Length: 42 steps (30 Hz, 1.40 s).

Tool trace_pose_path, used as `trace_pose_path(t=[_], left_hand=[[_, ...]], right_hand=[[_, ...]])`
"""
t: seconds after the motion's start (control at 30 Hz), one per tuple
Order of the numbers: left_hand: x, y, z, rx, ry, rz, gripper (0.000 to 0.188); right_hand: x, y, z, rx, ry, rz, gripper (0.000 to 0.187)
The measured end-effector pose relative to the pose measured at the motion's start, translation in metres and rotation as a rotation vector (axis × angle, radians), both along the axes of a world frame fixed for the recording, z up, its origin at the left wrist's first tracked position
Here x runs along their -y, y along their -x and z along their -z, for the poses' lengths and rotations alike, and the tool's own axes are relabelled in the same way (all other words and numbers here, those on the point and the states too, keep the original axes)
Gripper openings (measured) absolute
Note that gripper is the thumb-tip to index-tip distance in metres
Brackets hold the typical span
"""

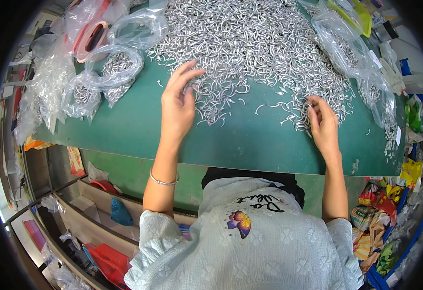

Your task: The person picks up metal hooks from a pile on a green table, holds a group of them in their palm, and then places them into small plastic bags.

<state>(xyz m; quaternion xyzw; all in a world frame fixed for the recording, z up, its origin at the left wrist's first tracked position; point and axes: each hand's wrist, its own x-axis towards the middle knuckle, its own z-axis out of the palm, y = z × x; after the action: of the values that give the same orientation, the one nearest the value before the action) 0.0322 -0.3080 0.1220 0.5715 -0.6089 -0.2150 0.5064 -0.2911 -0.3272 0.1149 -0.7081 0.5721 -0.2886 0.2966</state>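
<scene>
Curved silver-coloured metal pieces [240, 38] lie heaped across a green tabletop [250, 145]. The left hand [176, 108] is beside a small cluster at the heap's near edge, fingers spread and gently curved. The right hand [325, 125] curls its fingers at the heap's near right; whether they pinch a piece cannot be told. Dark script lettering [265, 203] adjoins a butterfly print [240, 224] on the pale shirt [269, 253]. Both forearms reach forward, well apart.
</scene>
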Motion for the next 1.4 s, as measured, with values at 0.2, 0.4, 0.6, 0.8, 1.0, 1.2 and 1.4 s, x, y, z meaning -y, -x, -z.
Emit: trace_pose_path(t=[0.2, 0.4, 0.6, 0.8, 1.0, 1.2, 1.4], left_hand=[[-0.005, -0.005, 0.009, -0.256, -0.129, 0.022, 0.039], [-0.002, -0.017, 0.013, 0.161, -0.012, -0.054, 0.040], [-0.044, 0.017, 0.016, 0.603, -0.236, 0.192, 0.037], [-0.067, 0.038, 0.038, 0.442, -0.014, 0.297, 0.027], [-0.034, 0.006, 0.033, 0.025, -0.061, 0.046, 0.020], [-0.035, -0.035, 0.028, -0.916, -0.329, -0.148, 0.023], [-0.029, -0.037, 0.026, -0.449, -0.265, -0.127, 0.027]], right_hand=[[0.012, -0.040, -0.005, -0.059, 0.140, -0.213, 0.025], [0.005, -0.087, 0.006, -0.197, 0.351, -0.437, 0.038], [-0.018, -0.050, 0.014, -0.306, 0.304, -0.590, 0.036], [-0.001, -0.067, 0.003, -0.200, 0.305, -0.340, 0.030], [0.004, -0.094, 0.013, -0.183, 0.321, -0.647, 0.034], [0.001, -0.037, 0.007, -0.348, 0.323, -0.525, 0.028], [-0.027, -0.078, -0.007, -0.153, 0.295, -0.553, 0.023]])
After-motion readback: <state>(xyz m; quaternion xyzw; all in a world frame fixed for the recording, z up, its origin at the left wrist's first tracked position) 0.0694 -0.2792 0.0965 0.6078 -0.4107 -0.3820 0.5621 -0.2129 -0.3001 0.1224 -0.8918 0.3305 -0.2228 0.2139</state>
